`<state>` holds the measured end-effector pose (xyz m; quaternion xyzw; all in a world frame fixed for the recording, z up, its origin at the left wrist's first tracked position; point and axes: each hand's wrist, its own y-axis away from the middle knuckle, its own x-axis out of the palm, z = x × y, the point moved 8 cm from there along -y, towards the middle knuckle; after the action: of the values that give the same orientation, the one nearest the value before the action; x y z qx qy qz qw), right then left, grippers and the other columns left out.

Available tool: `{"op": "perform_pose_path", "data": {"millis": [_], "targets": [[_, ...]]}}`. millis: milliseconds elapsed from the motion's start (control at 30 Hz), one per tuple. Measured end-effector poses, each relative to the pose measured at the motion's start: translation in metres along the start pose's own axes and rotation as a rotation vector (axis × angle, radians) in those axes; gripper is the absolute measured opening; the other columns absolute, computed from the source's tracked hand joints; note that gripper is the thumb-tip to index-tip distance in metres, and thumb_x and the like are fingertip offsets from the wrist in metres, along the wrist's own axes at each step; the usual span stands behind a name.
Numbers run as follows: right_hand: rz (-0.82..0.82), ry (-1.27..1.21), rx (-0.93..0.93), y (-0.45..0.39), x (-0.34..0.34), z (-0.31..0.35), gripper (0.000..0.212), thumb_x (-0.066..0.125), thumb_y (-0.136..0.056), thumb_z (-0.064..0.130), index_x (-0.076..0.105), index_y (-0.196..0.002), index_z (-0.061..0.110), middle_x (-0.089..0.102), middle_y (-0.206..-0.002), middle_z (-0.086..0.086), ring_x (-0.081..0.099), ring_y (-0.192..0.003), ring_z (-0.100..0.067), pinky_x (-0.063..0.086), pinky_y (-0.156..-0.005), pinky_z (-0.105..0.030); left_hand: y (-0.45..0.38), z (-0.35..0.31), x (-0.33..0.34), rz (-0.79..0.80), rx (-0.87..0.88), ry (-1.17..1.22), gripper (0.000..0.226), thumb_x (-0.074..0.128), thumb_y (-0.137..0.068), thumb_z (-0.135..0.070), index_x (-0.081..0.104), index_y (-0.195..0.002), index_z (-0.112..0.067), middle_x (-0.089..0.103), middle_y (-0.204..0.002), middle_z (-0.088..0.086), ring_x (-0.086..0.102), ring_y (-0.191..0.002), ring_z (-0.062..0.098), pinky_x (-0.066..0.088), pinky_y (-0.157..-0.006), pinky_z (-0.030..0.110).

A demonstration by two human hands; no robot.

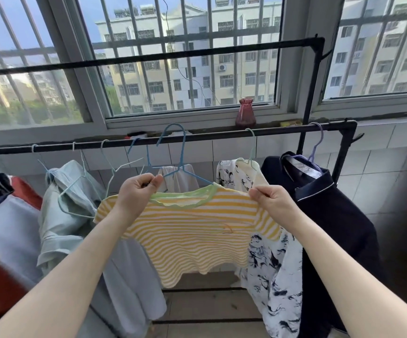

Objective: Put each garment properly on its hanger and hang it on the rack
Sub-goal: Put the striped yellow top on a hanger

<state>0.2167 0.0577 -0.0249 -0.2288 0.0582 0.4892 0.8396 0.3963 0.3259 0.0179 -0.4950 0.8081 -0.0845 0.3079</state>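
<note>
While the yellow-striped shirt (197, 230) is held up in front of the lower rail (282, 131) of the rack, it is being fitted onto a blue hanger (180, 164): one hanger arm is seen entering the green neckline on the right, while the other arm is bare at the left hand, so this garment is judged only partly dressed and not yet properly hung, although the hook appears to sit at the rail. The left hand (136, 193) is closed, its fingers (157, 182) pinching the collar together with the hanger wire; the right hand (268, 201) is likewise closed, gripping the shirt's right shoulder. Two garments are counted as finished on hangers to the right: a white printed top (273, 264) and a navy jacket (339, 220). A pale green shirt (75, 215) is seen draped to the left with a hanger beside it, apparently not seated. About seven hangers are counted on the rail, several of them bare. More clothing is visible at the far left edge, its state unclear.
</note>
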Motion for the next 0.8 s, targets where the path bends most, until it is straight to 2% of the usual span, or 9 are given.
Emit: {"op": "perform_pose_path", "data": {"millis": [67,200,300,400,500,567,633,700,800], "targets": [[-0.071,0.038,-0.015,-0.003,-0.007,0.001,0.035,0.058,-0.097,0.021,0.058,-0.068,0.001,0.046,-0.064,-0.003,0.041,-0.064,-0.013,0.037,-0.065,-0.033,-0.001,0.000,0.001,0.005,0.033,-0.055,0.047,0.058,-0.095,-0.036,0.045,-0.063,-0.004,0.031,-0.055,-0.006,0.027,-0.052,0.012,0.025,-0.052,0.029],[-0.125,0.182,-0.024,-0.005,-0.015,0.004,0.021,0.064,-0.092,0.014,0.067,-0.071,0.011,0.057,-0.061,0.006,0.046,-0.056,-0.003,0.041,-0.060,-0.020,-0.006,-0.004,-0.001,-0.011,0.126,-0.258,0.049,0.057,-0.095,-0.046,0.042,-0.061,-0.014,0.029,-0.051,-0.008,0.028,-0.053,0.016,0.028,-0.058,0.032],[-0.230,0.241,-0.023,0.000,-0.030,0.000,0.022,0.065,-0.090,0.011,0.065,-0.068,0.010,0.059,-0.057,0.001,0.046,-0.053,-0.005,0.043,-0.060,-0.026,-0.011,-0.003,-0.007,-0.043,0.154,-0.350,0.046,0.052,-0.088,-0.058,0.050,-0.061,-0.021,0.032,-0.048,-0.008,0.030,-0.052,0.015,0.031,-0.065,0.033],[-0.229,0.298,-0.016,0.003,-0.032,-0.003,0.017,0.066,-0.090,0.014,0.068,-0.074,0.011,0.064,-0.066,-0.003,0.053,-0.064,-0.012,0.044,-0.068,-0.031,-0.015,-0.002,-0.012,-0.076,0.112,-0.339,0.058,0.047,-0.088,-0.066,0.058,-0.068,-0.013,0.038,-0.049,-0.012,0.037,-0.052,0.015,0.033,-0.073,0.038],[-0.150,0.224,0.053,0.004,-0.024,-0.015,0.011,0.066,-0.092,0.025,0.070,-0.086,0.017,0.068,-0.080,0.002,0.060,-0.075,-0.008,0.045,-0.072,-0.024,-0.016,-0.002,-0.015,-0.122,0.072,-0.286,0.054,0.049,-0.092,-0.061,0.051,-0.064,-0.015,0.037,-0.049,-0.011,0.036,-0.053,0.016,0.033,-0.067,0.037],[-0.122,0.054,0.087,0.007,-0.021,-0.020,0.015,0.067,-0.091,0.032,0.069,-0.097,0.018,0.072,-0.092,-0.001,0.067,-0.088,-0.013,0.052,-0.081,-0.030,-0.018,-0.002,-0.015,-0.147,0.039,-0.213,0.052,0.051,-0.095,-0.054,0.047,-0.064,-0.013,0.034,-0.050,-0.010,0.033,-0.054,0.017,0.030,-0.060,0.036],[-0.078,-0.085,0.098,0.009,-0.017,-0.022,0.019,0.071,-0.088,0.029,0.068,-0.103,0.018,0.074,-0.098,-0.004,0.070,-0.094,-0.019,0.055,-0.087,-0.037,-0.018,-0.003,-0.010,-0.134,0.023,-0.150,0.050,0.053,-0.097,-0.045,0.047,-0.067,-0.005,0.033,-0.054,-0.010,0.029,-0.054,0.016,0.027,-0.057,0.036],[-0.068,-0.066,0.073,0.009,-0.015,-0.018,0.015,0.068,-0.091,0.028,0.070,-0.100,0.015,0.074,-0.093,-0.008,0.070,-0.089,-0.018,0.056,-0.084,-0.040,-0.018,-0.005,-0.004,-0.105,0.013,-0.098,0.051,0.055,-0.097,-0.038,0.045,-0.068,0.003,0.030,-0.057,-0.004,0.027,-0.053,0.012,0.024,-0.056,0.035],[-0.177,-0.034,0.038,0.008,-0.022,-0.014,0.026,0.058,-0.098,0.028,0.068,-0.083,0.009,0.060,-0.070,-0.012,0.052,-0.069,-0.016,0.046,-0.069,-0.041,-0.019,-0.006,0.001,-0.092,0.018,-0.096,0.050,0.056,-0.097,-0.033,0.043,-0.067,0.004,0.029,-0.055,-0.010,0.026,-0.052,0.008,0.024,-0.055,0.033]]}}
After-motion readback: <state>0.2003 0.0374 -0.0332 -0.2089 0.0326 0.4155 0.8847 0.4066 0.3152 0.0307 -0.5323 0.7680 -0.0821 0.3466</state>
